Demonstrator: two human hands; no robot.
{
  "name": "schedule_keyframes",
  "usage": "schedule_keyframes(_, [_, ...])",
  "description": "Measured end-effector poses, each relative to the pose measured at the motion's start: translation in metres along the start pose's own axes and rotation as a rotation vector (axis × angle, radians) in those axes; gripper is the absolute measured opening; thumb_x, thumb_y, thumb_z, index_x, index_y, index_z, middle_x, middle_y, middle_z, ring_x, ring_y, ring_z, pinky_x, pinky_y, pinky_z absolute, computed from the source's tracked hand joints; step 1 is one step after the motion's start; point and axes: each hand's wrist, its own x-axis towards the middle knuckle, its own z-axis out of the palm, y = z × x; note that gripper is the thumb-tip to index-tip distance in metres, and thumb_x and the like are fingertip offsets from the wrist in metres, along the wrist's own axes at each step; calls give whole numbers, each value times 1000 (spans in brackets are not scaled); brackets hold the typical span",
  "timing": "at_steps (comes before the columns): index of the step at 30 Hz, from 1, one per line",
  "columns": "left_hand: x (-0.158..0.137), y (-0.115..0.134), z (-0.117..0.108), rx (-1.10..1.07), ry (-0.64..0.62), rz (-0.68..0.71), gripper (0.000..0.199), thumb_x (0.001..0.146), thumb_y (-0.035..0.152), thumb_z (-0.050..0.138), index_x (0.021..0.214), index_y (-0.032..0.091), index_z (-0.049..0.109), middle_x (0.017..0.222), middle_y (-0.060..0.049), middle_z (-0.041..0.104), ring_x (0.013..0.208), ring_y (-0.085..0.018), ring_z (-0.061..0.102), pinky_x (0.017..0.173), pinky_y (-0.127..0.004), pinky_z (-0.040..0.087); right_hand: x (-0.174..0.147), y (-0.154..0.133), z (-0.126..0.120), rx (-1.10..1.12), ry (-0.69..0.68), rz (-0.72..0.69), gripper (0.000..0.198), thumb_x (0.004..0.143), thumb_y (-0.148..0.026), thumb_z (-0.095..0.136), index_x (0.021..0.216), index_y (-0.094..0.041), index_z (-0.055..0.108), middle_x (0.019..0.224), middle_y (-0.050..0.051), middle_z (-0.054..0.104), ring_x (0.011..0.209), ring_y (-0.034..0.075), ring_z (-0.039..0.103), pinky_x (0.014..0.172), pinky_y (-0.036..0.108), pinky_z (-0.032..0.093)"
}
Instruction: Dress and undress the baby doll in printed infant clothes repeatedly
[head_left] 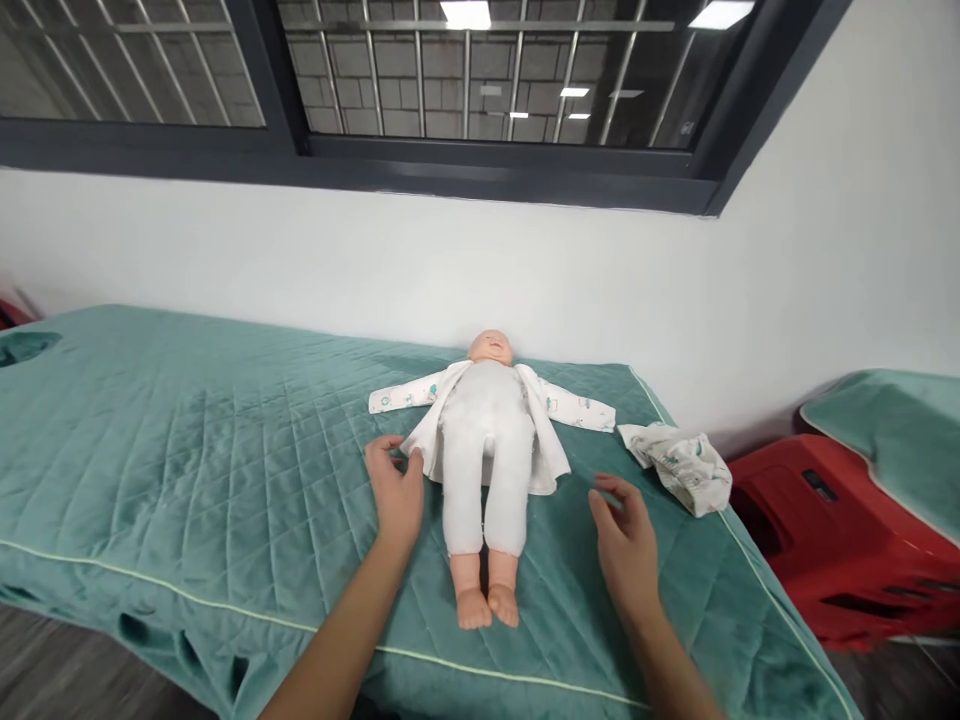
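Note:
A baby doll (489, 425) with a white cloth body lies on its back, head toward the wall and bare feet toward me. Its arms are in the sleeves of a white printed baby jacket (551, 460), whose front is spread apart to both sides. At the jacket's left front corner, my left hand (396, 490) pinches the hem between thumb and fingers. My right hand (626, 535) hovers to the right of the doll's legs, fingers curved and apart, holding nothing. Beyond it lies a crumpled piece of white printed clothing (686, 465).
A green quilted cover (225, 450) spreads over the surface under the doll, its piped edge running along the front. Red plastic furniture (840, 530) stands at the right, partly under another green cloth (892, 420). A white wall (360, 255) and a dark-framed window (487, 170) are behind.

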Motion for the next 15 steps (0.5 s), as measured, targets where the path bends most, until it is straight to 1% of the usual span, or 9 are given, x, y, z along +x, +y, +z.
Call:
schedule_keyframes(2, [-2,-2,-3,14,-28,77,21,84,30,60,103,23,53,114,-8,52,109,-24,53,86,-40,49,23,4,-23,-287,30,-236,32,87,-40,58,112,-19,58,128,15,57,122,30,53,99,46,46])
schedule_keyframes(3, [-3,-2,-5,18,-35,108,21,84,28,59,103,23,54,115,-9,52,112,-25,52,88,-41,50,37,7,-36,-443,52,-331,34,87,-37,57,116,-18,57,132,17,55,128,32,49,105,50,42])
schedule_keyframes(5, [-6,-1,-9,25,-45,153,19,85,26,58,103,23,55,115,-10,53,116,-26,50,90,-42,50,64,11,-61,-742,46,-399,40,87,-30,54,124,-16,54,141,19,51,136,35,41,112,54,34])
schedule_keyframes(6, [-8,0,-11,26,-49,171,18,86,25,58,103,23,55,115,-11,53,117,-27,50,90,-43,50,76,14,-72,-878,3,-381,43,87,-29,54,127,-16,53,143,20,49,136,37,41,111,55,35])
schedule_keyframes(7, [-10,1,-14,27,-51,189,17,86,25,57,103,23,55,116,-11,54,118,-27,50,90,-43,50,87,16,-83,-993,-31,-328,45,86,-29,54,129,-16,52,145,20,48,135,39,42,107,55,39])
schedule_keyframes(9, [-15,3,-19,31,-56,230,15,88,24,56,103,23,56,116,-11,55,118,-27,50,92,-45,50,101,22,-100,-1130,-113,-214,48,89,-34,52,133,-16,50,145,21,48,125,41,50,95,52,47])
schedule_keyframes(12, [-27,9,-31,49,-80,313,11,90,23,53,100,21,57,116,-11,57,116,-26,52,98,-49,46,109,30,-114,-1174,-216,-83,46,94,-39,43,131,-12,50,132,24,55,101,36,63,79,45,50])
schedule_keyframes(13, [-31,12,-35,53,-97,344,11,90,22,52,99,21,57,115,-11,58,116,-26,53,101,-50,45,109,30,-116,-1171,-248,-59,44,94,-39,42,129,-12,50,128,24,57,95,34,65,76,43,50])
schedule_keyframes(15, [-41,17,-44,44,-167,391,10,91,21,50,98,21,57,112,-10,60,113,-25,55,101,-49,45,105,26,-115,-1153,-319,-49,39,94,-37,44,124,-14,53,123,20,61,90,30,66,76,40,49])
